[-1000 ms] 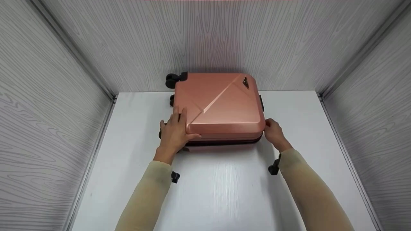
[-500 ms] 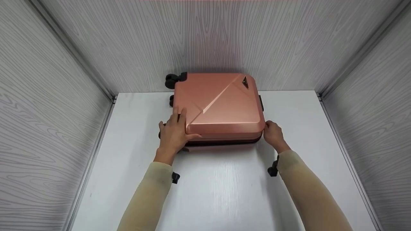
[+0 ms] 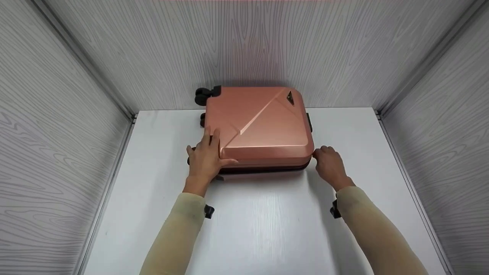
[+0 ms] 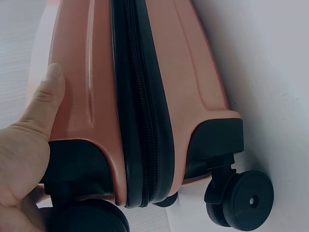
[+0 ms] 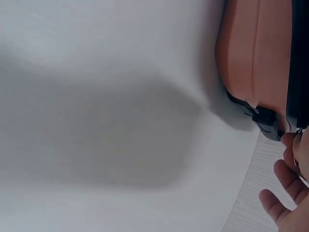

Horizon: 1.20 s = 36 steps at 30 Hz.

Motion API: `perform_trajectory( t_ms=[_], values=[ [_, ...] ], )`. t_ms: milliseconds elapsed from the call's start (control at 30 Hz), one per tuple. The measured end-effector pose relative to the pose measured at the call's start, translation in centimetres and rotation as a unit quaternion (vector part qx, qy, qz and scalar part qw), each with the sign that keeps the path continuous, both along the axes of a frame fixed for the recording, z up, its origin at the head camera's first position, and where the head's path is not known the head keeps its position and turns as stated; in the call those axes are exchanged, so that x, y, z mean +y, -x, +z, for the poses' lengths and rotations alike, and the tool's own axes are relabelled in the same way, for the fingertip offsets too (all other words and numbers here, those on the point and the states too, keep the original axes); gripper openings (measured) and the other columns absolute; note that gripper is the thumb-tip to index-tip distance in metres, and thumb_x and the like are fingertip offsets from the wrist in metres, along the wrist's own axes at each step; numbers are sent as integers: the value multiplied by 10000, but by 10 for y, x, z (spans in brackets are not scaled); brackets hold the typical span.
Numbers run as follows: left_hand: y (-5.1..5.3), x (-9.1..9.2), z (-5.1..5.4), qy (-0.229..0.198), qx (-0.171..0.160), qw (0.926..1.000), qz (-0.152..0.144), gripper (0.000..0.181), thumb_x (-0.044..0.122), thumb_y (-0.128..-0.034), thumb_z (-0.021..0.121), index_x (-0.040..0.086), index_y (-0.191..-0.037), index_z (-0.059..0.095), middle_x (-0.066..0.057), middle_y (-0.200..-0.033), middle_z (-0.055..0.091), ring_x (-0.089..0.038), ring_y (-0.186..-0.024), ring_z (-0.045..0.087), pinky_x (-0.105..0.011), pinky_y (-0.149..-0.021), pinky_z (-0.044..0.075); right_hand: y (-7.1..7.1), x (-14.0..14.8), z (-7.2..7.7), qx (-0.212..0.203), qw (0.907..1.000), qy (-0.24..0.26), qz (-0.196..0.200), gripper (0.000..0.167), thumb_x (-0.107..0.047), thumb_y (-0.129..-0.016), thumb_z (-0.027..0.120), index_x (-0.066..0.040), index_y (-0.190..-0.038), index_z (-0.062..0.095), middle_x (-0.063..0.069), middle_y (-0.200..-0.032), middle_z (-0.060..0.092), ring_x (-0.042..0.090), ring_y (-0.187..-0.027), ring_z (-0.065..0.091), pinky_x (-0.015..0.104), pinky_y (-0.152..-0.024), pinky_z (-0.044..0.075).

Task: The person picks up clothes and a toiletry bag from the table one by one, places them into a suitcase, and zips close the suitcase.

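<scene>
A rose-pink hard-shell suitcase (image 3: pixel 267 122) lies flat on the white table, its wheels to the left. My left hand (image 3: pixel 205 162) rests on its near left corner with fingers spread and fairly straight, the thumb against the front side. In the left wrist view the thumb (image 4: pixel 46 101) presses the shell above a black wheel (image 4: pixel 87 217), beside the black zipper (image 4: pixel 140 96). At the near right corner my right hand (image 3: pixel 329 164) pinches a small metal zipper pull (image 5: pixel 299 130), mostly hidden by finger and thumb; the other fingers are loosely bent.
Grey wood-grain panels stand behind (image 3: pixel 160 49), at left and at right of the white table (image 3: pixel 259 221). The suitcase's far side is close to the back panel. A black handle (image 3: pixel 309 122) shows on its right side.
My right hand has shifted slightly toward me and to the right at the near right corner. My left hand stays on the left corner, and the suitcase lies as before.
</scene>
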<state>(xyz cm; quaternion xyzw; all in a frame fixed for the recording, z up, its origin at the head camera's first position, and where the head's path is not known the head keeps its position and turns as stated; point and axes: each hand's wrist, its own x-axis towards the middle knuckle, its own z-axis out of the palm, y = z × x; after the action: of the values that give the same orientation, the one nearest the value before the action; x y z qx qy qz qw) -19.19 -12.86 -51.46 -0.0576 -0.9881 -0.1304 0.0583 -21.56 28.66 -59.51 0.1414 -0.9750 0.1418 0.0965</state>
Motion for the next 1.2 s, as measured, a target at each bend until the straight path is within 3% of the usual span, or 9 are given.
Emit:
perform_trajectory(
  t_ms=[200,333,433,567,733,800,900,1000,1200],
  values=[
    [1,2,-1,-93,-18,10000,-2,1280,806,-708,748,175,-1692,229,-163,-1755,188,-497,-1354,555,-838,-1062,332,-7,7,1,-80,9995,81,281,126,-48,-1029,627,12,-978,725,181,-916,665,394,-883,622,547,-780,522],
    [1,1,-1,-99,-44,9999,-26,1266,811,-728,736,175,-1694,220,-164,-1755,185,-494,-1360,551,-836,-1068,329,-8,7,-2,-214,9990,305,233,130,-56,-1033,626,8,-969,721,167,-900,650,373,-868,620,538,-780,522],
    [1,0,-2,-98,-3,10000,-12,1260,818,-726,733,185,-1691,228,-156,-1752,200,-491,-1342,565,-832,-1066,335,-6,6,-2,-560,9968,557,115,192,-143,-1068,610,-15,-963,707,136,-901,630,318,-858,599,505,-784,510],
    [0,-1,-3,-93,91,9999,20,1267,829,-705,732,188,-1685,248,-152,-1746,221,-493,-1271,610,-816,-1035,381,-6,6,-1,-1054,9896,980,67,230,-202,-1098,576,-33,-968,664,140,-1018,597,292,-941,571,478,-849,494],
    [1,-1,-1,-67,194,9998,2,1271,838,-689,728,174,-1673,275,-160,-1737,244,-490,-1145,664,-779,-971,453,-9,5,1,-1553,9748,1583,237,171,-113,-1085,570,-5,-1171,672,193,-1254,605,343,-1146,599,542,-978,497],
    [1,-1,0,-60,219,9997,22,1270,834,-680,738,172,-1666,288,-160,-1733,254,-487,-1113,673,-772,-957,464,-11,4,1,-1740,9683,1777,232,202,-103,-1078,580,-18,-1240,666,184,-1254,629,340,-1127,610,539,-966,500],
    [1,0,0,-47,217,9997,36,1270,832,-675,745,170,-1662,297,-160,-1731,261,-489,-1096,676,-765,-952,471,-15,2,0,-1969,9595,2011,134,146,-109,-1077,586,-29,-1176,656,166,-1193,658,305,-1049,603,495,-915,492],
    [2,1,-1,-11,207,9998,4,1268,837,-680,737,167,-1661,296,-164,-1731,261,-496,-1089,677,-758,-951,476,-18,2,-1,-2021,9565,2101,91,83,-94,-1077,577,-26,-1060,622,172,-1193,665,299,-1022,582,481,-899,461],
    [2,1,-1,-48,132,9999,27,1272,824,-685,745,167,-1669,279,-164,-1738,237,-498,-1130,666,-769,-979,457,-22,-1,2,-2041,9615,1812,319,145,-63,-1066,562,5,-1151,658,238,-1417,598,417,-1308,575,581,-1090,453]
  ],
)
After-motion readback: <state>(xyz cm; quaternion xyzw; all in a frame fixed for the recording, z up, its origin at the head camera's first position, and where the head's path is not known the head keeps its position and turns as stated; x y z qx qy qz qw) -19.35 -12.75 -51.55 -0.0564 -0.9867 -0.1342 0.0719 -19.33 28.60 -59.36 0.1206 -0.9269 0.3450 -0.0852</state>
